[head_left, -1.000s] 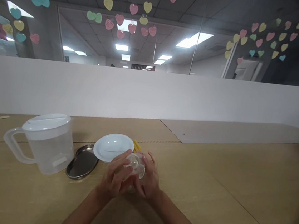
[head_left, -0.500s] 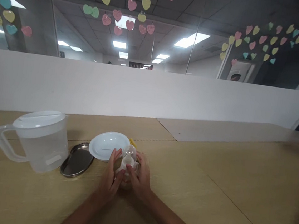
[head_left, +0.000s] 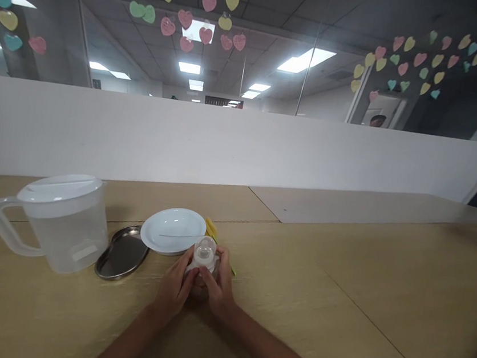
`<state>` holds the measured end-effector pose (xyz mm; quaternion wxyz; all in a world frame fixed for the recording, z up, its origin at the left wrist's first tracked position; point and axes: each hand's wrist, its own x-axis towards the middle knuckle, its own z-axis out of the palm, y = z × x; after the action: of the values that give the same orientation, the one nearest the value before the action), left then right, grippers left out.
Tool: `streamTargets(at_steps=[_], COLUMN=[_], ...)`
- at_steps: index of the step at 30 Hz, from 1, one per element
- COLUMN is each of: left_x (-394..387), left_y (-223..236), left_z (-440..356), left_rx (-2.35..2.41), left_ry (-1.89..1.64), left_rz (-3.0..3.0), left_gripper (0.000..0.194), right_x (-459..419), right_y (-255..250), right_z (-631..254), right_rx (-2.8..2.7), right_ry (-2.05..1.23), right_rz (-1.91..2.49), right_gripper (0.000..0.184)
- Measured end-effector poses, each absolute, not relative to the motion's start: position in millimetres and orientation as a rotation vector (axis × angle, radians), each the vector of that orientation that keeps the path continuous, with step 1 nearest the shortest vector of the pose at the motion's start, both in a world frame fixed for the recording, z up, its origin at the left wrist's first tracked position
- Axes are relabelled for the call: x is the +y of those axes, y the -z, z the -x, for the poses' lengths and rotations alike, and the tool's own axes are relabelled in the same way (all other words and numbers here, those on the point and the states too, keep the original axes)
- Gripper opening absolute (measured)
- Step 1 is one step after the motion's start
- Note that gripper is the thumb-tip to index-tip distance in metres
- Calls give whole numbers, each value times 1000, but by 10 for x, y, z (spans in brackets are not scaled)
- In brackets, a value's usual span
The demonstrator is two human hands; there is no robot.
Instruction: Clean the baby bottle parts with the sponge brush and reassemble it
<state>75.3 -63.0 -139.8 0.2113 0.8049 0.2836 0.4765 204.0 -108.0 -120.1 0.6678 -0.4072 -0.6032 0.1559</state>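
A baby bottle [head_left: 205,253] with a clear dome cap over its teat stands upright between my hands, low over the table. My left hand [head_left: 175,284] wraps its left side, and my right hand [head_left: 218,286] wraps its right side. Both thumbs press the front of the bottle just under the collar. Most of the bottle's body is hidden behind my fingers. Just beyond it lies a white plate [head_left: 157,244] with a thin, straight stick-like item [head_left: 180,236] across it.
A lidded clear plastic pitcher [head_left: 68,234] stands at the left. Beside it is a kidney-shaped metal tray [head_left: 123,253]. A yellow item [head_left: 211,227] with a green tip lies behind my right hand. A white wall [head_left: 242,145] runs along the table's back.
My fingers have closed in more tightly around the bottle, and my right hand has shifted slightly left. The yellow and green item shows more behind my hand. The view has moved slightly.
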Motion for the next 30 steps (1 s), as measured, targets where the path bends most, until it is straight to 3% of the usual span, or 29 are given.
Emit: streamTargets(at_steps=[9, 17, 22, 25, 28, 30], left_x=[-661, -644, -667, -683, -676, -661], left_y=[1372, 1398, 1340, 1293, 1276, 1277], left_z=[-737, -725, -723, -736, -748, -755], left_rx=[807, 804, 743, 699, 670, 672], left_ry=[-1332, -1321, -1256, -1224, -1220, -1206], left_rz=[-2325, -2324, -2223, -2131, -2025, -2008], left_gripper=[46, 46, 50, 53, 54, 54], right_x=[-1047, -1074, -1100, -1030, -943, -904], right_y=[1295, 1227, 911, 599, 303, 207], right_z=[-2017, -2142, -2381, -2514, -2498, -2392], right_rx=[-1378, -1535, -1774, -1719, -1764, -1910], right_ry=[-370, -352, -350, -570, -779, -711], right_rz=[907, 1003, 1112, 1118, 1014, 1002], right_gripper=[28, 31, 47, 64, 56, 41])
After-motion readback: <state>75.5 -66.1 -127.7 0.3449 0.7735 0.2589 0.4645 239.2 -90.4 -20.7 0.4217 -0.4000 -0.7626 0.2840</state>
